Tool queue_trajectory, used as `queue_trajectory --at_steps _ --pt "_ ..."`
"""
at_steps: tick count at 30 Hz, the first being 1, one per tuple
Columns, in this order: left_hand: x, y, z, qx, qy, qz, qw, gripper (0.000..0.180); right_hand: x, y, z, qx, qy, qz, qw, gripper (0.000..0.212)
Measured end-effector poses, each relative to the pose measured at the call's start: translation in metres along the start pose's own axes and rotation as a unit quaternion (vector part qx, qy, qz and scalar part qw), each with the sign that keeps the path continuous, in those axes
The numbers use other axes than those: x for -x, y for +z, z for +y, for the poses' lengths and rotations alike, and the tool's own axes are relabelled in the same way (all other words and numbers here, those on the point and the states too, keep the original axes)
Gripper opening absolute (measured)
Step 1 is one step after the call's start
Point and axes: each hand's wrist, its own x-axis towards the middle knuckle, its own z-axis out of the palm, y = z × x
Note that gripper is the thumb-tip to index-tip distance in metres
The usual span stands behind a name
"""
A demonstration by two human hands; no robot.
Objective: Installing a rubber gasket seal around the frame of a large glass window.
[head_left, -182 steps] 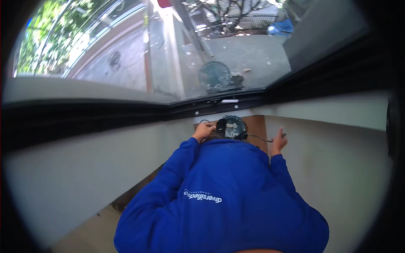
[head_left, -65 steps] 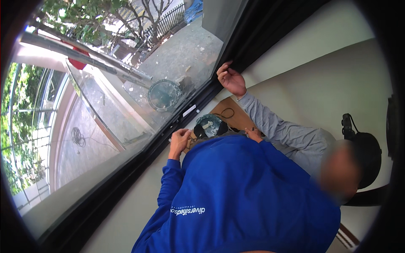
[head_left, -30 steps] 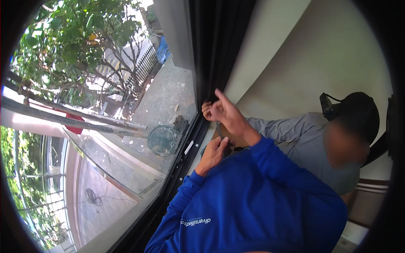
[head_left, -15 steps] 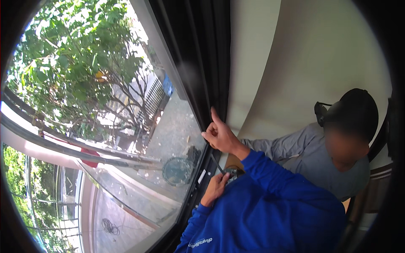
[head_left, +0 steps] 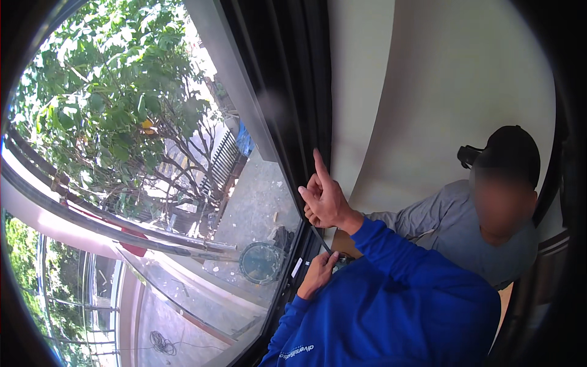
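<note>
My left hand [head_left: 317, 276] is low beside the window frame, its thumb and fingers closed at the lower end of a thin black strip [head_left: 321, 239]. The strip slants up and left, and its upper end passes beneath my right hand [head_left: 328, 197]. That hand has its index finger stretched upward along the black window frame [head_left: 287, 92], with the thumb apart and the other fingers curled. Nothing shows in it. A few fingertips [head_left: 310, 215] show just below it; whose they are I cannot tell. My blue sleeves reach both hands.
To the right, a person [head_left: 437, 211] in a grey top and black cap stretches an arm behind my right hand, hiding their own hand. Outside the glass are a tree [head_left: 116, 92], a round dark tub [head_left: 262, 263] and coiled wire [head_left: 162, 344]. A pale wall [head_left: 458, 79] rises behind.
My right hand has turned slightly, its index finger now pointing more upward and its thumb further out. The view has shifted a little. My left hand stays at the strip.
</note>
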Motion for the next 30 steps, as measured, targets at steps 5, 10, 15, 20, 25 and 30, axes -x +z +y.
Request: queue_trajectory --at_steps 5,10,15,20,25,30 --pt "0.003 0.0 0.008 -0.076 -0.043 -0.011 0.996 0.048 -0.003 -0.007 -0.016 -0.05 0.044 0.03 0.997 0.08" --pt "0.009 0.007 -0.008 -0.055 0.01 0.016 0.998 0.053 0.004 -0.02 -0.017 -0.015 0.031 0.022 0.999 0.054" --pt "0.028 0.0 -0.009 -0.008 -0.073 0.013 0.997 0.045 0.053 -0.039 0.058 -0.025 0.206 -0.212 0.955 0.032" --pt "0.042 0.008 -0.038 0.003 -0.067 0.0 0.998 0.042 0.146 0.001 0.102 0.146 0.073 -0.245 0.956 0.034" --pt "0.047 0.01 -0.065 0.03 -0.105 -0.029 0.994 0.043 0.168 0.023 0.158 0.042 0.233 -0.291 0.927 0.03" --pt "0.079 0.007 -0.094 0.061 -0.152 0.065 0.984 0.045 0.178 0.019 0.236 -0.087 0.381 -0.132 0.911 0.035"
